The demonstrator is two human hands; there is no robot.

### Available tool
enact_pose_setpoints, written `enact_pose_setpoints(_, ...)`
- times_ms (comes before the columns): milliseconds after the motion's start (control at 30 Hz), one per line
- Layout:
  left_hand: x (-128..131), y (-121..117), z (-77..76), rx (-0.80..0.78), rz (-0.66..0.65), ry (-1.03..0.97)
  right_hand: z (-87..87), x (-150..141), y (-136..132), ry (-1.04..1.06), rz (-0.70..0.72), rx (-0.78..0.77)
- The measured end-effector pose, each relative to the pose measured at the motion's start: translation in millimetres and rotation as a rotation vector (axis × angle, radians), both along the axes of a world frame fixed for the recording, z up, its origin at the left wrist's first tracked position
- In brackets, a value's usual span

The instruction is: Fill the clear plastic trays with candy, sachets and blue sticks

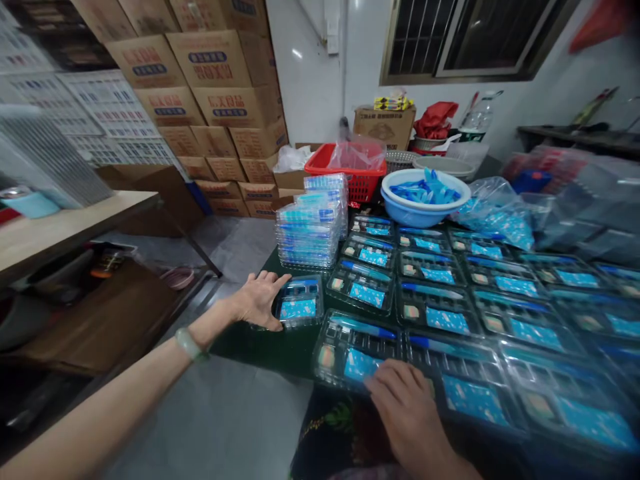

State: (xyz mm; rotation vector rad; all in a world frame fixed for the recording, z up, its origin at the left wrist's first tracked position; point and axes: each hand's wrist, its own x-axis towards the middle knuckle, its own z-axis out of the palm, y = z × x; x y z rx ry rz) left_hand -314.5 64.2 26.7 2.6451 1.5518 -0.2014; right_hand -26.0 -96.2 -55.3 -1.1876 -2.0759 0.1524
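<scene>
Several risks here, I'd say. What's first at the left of the frame?

The wooden bench (60, 227) stands well apart from the work, so very little. Toward the middle, the left hand (257, 300) is open, its fingers (273, 283) spread against the side of a clear blister tray (299, 305). That tray lies near the edge of the dark cloth-covered bench (260, 340), and a hard push could send it onto the grey floor (215, 427).

And just behind it?

A tall stack of clear trays (310, 227), slightly uneven. One knock from a wrist could topple it across the rows.

What about the right hand (403, 407), low in the frame?

Also open, with no firm grip that I can see. Its fingers (383, 380) rest on the near edge of a loaded tray (350, 347). Pressing there could crack the thin plastic or shift the blue-printed card (361, 365) inside.

Further right?

A blue bowl (425, 207) of blue pieces sits beyond the rows, with a clear plastic bag (493, 210) slumped beside it. If a sleeve caught either one, loose parts could spill among the trays.
</scene>
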Motion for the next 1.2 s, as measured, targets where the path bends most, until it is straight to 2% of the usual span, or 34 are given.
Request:
enact_pose_setpoints(200,-47,-21,-13.3,0.062,0.124,-0.053,8.8,-4,2,-0.002,0.052,-0.054)
enact_pose_setpoints(300,-52,-30,-5.7,0.081,0.175,-0.118,8.9,-10,8,-0.029,0.061,-0.068)
enact_pose_setpoints(367,-34,-40,6.2,0.087,0.112,-0.160,9.3,-14,11,-0.055,0.048,-0.059)
enact_pose_setpoints(500,34,-65,24.2,0.092,-0.129,-0.259,16.9,-10,7,-0.064,0.014,-0.001)
enact_pose_setpoints(600,77,-74,20.0,0.025,-0.190,-0.246,23.2,19,-8,-0.034,-0.084,0.054)
enact_pose_setpoints(667,91,-72,12.2,-0.011,-0.218,-0.227,22.7,49,-22,-0.058,-0.172,0.082)
enact_pose_setpoints(767,96,-66,1.6,-0.044,-0.243,-0.205,13.4,92,-41,-0.173,-0.298,0.082)
enact_pose_setpoints(867,97,-60,-3.1,-0.079,-0.270,-0.183,0.2,115,-50,-0.288,-0.363,0.034)
enact_pose_setpoints(1067,104,-58,-0.6,-0.074,-0.274,-0.110,-14.0,113,-42,-0.273,-0.303,0.005)
enact_pose_setpoints(1200,94,-61,1.2,-0.013,-0.254,-0.114,-19.9,112,-39,-0.218,-0.280,0.027)
